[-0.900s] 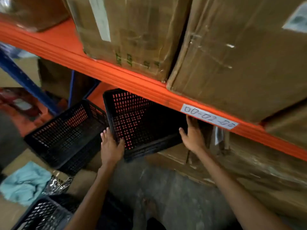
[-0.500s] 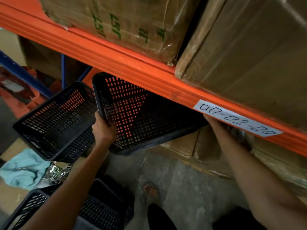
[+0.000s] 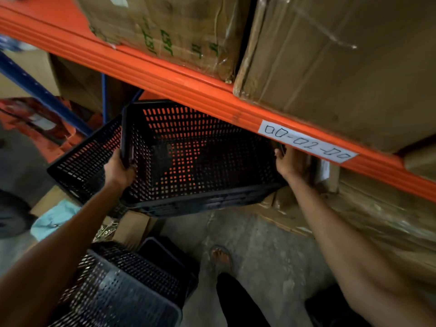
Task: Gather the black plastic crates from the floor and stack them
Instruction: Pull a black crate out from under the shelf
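A black perforated plastic crate (image 3: 200,161) is tilted with its open side toward me, just under the orange shelf beam. My left hand (image 3: 119,169) grips its left rim. My right hand (image 3: 289,162) holds its right end, partly tucked beneath the beam. A second black crate (image 3: 82,159) leans behind it on the left, overlapped by the held one. Another black crate (image 3: 122,286) sits on the floor at lower left, with a dark one (image 3: 165,256) beside it.
The orange shelf beam (image 3: 188,86) with a white label (image 3: 306,141) runs diagonally overhead, carrying cardboard boxes (image 3: 342,62). More wrapped boxes (image 3: 377,220) fill the lower right. A blue upright (image 3: 40,90), a light blue cloth (image 3: 50,220) and my sandalled foot (image 3: 220,257) are on the concrete floor.
Both hands went from reaching for the crate to gripping its two ends. The crate has tipped more toward me and come forward from under the beam.
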### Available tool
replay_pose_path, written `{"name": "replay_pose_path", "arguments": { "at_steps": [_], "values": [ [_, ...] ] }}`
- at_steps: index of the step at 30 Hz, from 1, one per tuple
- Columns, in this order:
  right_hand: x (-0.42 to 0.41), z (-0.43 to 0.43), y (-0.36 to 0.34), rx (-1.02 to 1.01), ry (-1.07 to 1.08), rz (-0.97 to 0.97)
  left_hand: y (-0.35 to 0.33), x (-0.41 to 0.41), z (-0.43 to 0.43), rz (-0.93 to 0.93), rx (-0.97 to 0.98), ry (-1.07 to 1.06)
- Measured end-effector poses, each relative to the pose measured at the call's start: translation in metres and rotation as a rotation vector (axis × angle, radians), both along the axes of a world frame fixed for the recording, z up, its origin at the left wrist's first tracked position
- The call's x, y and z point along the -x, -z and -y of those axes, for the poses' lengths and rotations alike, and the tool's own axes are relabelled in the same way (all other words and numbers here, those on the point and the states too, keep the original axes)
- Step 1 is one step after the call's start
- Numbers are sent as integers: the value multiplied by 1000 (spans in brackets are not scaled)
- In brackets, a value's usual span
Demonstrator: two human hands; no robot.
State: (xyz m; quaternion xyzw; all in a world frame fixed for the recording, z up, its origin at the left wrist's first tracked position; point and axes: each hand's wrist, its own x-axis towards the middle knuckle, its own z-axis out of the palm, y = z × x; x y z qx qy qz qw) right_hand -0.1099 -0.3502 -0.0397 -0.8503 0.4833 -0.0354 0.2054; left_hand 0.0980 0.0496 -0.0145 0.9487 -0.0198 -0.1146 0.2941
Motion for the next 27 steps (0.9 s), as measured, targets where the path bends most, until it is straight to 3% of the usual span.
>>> {"name": "replay_pose_path", "arguments": {
  "at_steps": [10,16,20,27],
  "values": [
    [113,-151,-66,-266,28,188,-123,78,-132,126,-116,53],
    [224,-217,-102,-253,85,344,-174,163,-180,237,-75,120],
    [304,-243,-110,-223,149,418,-185,213,-177,252,-75,221],
    [452,-253,-94,-187,396,378,-164,309,-121,217,-2,396]
  ]
}}
